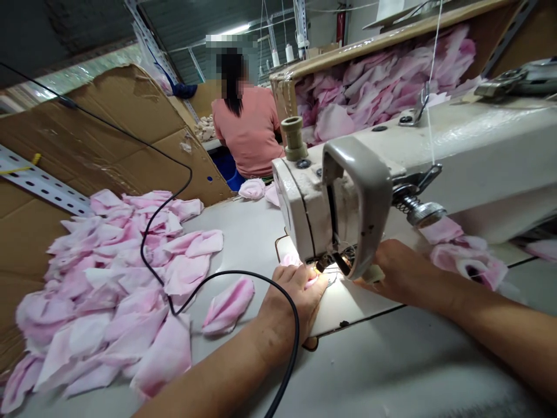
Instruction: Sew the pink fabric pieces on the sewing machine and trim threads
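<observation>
Under the needle area of a white sewing machine (pixel 296 203), my left hand (pixel 296 290) presses its closed fingers on a small pink fabric piece (pixel 311 283). Most of that piece is hidden by the fingers and the machine head. My right hand (pixel 391 268) is just right of the needle area, behind the machine's grey guard (pixel 378 203); its fingertips are hidden, so what it holds cannot be seen. A lamp lights the bed between both hands. A single folded pink fabric piece (pixel 229 306) lies on the table left of my left hand.
A large heap of pink fabric pieces (pixel 117 302) covers the table's left side. A black cable (pixel 243 273) loops over my left wrist. More pink pieces (pixel 467 261) lie at right. Behind stand cardboard panels (pixel 130 128), a fabric-filled box (pixel 285 96) and a seated person (pixel 250 133).
</observation>
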`<state>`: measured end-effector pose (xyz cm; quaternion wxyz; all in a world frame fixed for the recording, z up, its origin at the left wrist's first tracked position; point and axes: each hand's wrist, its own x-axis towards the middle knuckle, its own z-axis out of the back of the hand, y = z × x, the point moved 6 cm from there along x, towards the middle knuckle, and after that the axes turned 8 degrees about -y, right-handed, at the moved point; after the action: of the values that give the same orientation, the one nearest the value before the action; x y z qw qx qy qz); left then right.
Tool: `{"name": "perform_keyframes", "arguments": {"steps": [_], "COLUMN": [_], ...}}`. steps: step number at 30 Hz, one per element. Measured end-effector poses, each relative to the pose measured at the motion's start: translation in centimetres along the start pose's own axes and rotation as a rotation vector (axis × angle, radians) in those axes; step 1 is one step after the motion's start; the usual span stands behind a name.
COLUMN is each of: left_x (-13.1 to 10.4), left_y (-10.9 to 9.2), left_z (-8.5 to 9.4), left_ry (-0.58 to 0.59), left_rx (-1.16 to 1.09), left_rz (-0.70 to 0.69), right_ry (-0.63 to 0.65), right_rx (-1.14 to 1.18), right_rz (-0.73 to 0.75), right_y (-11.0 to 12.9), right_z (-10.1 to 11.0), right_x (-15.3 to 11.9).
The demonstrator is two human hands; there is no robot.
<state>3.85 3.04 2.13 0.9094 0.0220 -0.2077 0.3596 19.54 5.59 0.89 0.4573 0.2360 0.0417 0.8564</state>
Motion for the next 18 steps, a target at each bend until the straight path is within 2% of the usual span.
{"name": "perform_keyframes", "arguments": {"steps": [5, 11, 15, 18], "left_x": [-0.1, -0.1, -0.4, -0.8], "left_y": [0.3, 0.2, 0.3, 0.6], "left_z": [-1.1, -0.8, -0.3, -0.2], "left_ry": [0.024, -0.007, -0.091, -0.098], "left_rx": [0.027, 0.048, 0.039, 0.002], "left_rz": [-0.002, -0.022, -0.063, -0.109], "right_ry": [0.016, 0.026, -0.032, -0.113], "right_rx": [-0.057, -0.058, -0.115, -0.159], "right_rz": [-0.054, -0.098, -0.063, -0.006], "right_y": [0.1, 0.7, 1.1, 1.2], "right_z": [-0.2, 0.4, 0.4, 0.4], "right_x": [0.1, 0.2, 0.1, -0.1]}}
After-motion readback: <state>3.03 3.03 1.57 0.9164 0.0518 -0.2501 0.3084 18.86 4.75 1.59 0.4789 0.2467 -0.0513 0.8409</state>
